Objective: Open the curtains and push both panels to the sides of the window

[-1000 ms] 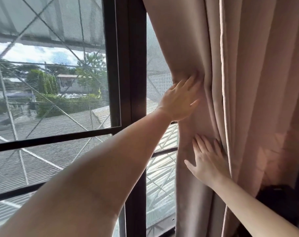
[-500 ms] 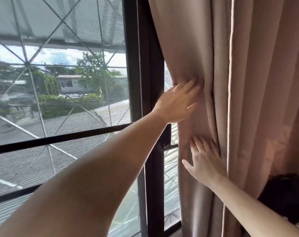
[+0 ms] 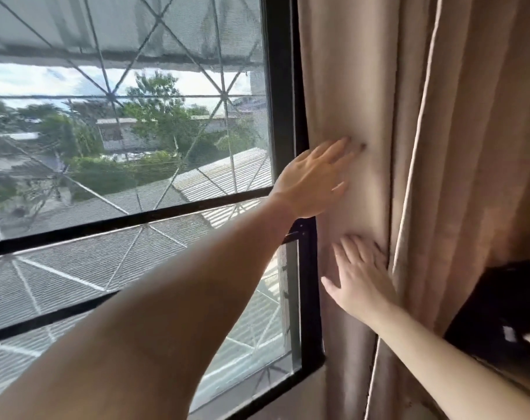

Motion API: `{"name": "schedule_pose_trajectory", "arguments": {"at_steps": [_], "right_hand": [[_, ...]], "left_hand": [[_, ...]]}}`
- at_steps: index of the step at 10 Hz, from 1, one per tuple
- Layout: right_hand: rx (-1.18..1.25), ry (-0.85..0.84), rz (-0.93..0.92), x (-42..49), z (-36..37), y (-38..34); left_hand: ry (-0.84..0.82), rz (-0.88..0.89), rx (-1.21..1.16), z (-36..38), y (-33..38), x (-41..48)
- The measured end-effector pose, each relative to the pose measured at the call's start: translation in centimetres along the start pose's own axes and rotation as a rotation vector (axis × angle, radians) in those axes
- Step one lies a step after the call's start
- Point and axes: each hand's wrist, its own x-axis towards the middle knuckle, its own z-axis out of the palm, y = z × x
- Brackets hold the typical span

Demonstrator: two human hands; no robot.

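Observation:
A beige curtain panel (image 3: 424,116) hangs bunched in folds at the right side of the window (image 3: 127,131). My left hand (image 3: 312,180) reaches across, fingers spread flat against the panel's left edge beside the black window frame (image 3: 280,95). Below it my right hand (image 3: 360,277) lies flat on the same fold, fingers apart and fingertips tucked into a crease. Neither hand grips the fabric. The other panel is out of view.
The glass shows a screen and diagonal metal grille, with roofs and trees outside. A small latch (image 3: 294,234) sits on the frame between my hands. A dark object (image 3: 506,313) rests at the right against the curtain's lower folds.
The curtain edge has slid further right and now covers the frame's right strip of glass less. My left hand's fingers have flattened out; the view has shifted right.

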Motion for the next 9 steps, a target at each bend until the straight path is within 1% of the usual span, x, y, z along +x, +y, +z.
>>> {"name": "schedule_pose_trajectory", "arguments": {"at_steps": [1, 2, 4, 6, 7, 8, 9], "right_hand": [[0.003, -0.039, -0.009, -1.4, -0.6, -1.4], [0.033, -0.03, -0.039, -2.4, -1.4, -2.1], [0.07, -0.075, -0.125, -3.7, -3.3, -3.3], [0.152, -0.076, -0.198, -6.0, -6.0, -5.8], [0.198, -0.094, -0.223, -7.0, -7.0, -7.3], [0.212, -0.09, -0.259, -8.1, -7.8, -9.0], [0.208, -0.051, -0.272, -9.3, -8.5, -11.1]], "left_hand": [[-0.027, -0.028, -0.01, -1.4, 0.3, -2.3], [-0.054, -0.055, 0.008, -3.0, 0.7, -4.1], [-0.063, -0.154, 0.041, -6.1, 1.5, -7.0], [-0.107, -0.228, 0.072, -8.1, 2.3, -11.3], [-0.152, -0.241, 0.126, -9.5, 2.6, -14.0], [-0.178, -0.285, 0.14, -11.2, 2.5, -17.0], [-0.202, -0.303, 0.141, -13.1, 2.3, -19.7]]}}
